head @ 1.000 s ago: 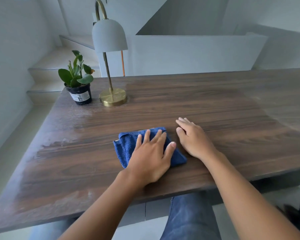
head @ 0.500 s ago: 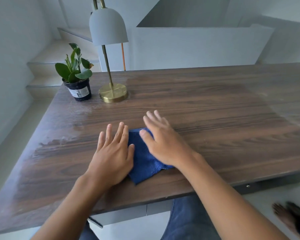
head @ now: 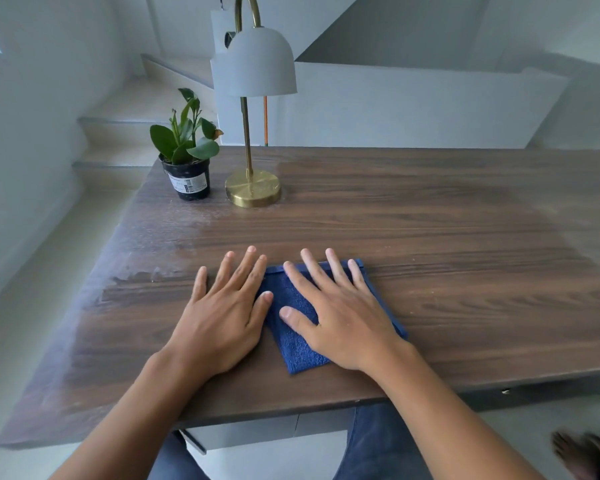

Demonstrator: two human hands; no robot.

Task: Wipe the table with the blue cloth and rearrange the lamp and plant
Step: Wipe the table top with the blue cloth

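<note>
A folded blue cloth (head: pixel 297 344) lies near the front edge of the dark wooden table (head: pixel 447 244). My right hand (head: pixel 340 313) presses flat on it with straight, spread fingers. Beside it, my left hand (head: pixel 222 317) lies flat on the bare wood, its thumb touching the cloth's left edge. At the far left corner stands a small green plant (head: pixel 187 147) in a black pot. Just right of it is a lamp (head: pixel 253 64) with a grey dome shade and a round brass base.
Pale dusty streaks mark the table's left part (head: pixel 160 237). White stairs (head: pixel 118 133) rise behind the far left corner, and a white half wall (head: pixel 413 105) runs behind the table. My legs in jeans show below the front edge.
My left hand slid off the cloth to the left onto bare wood. My right hand moved left onto the cloth and now covers it. The cloth has shifted slightly.
</note>
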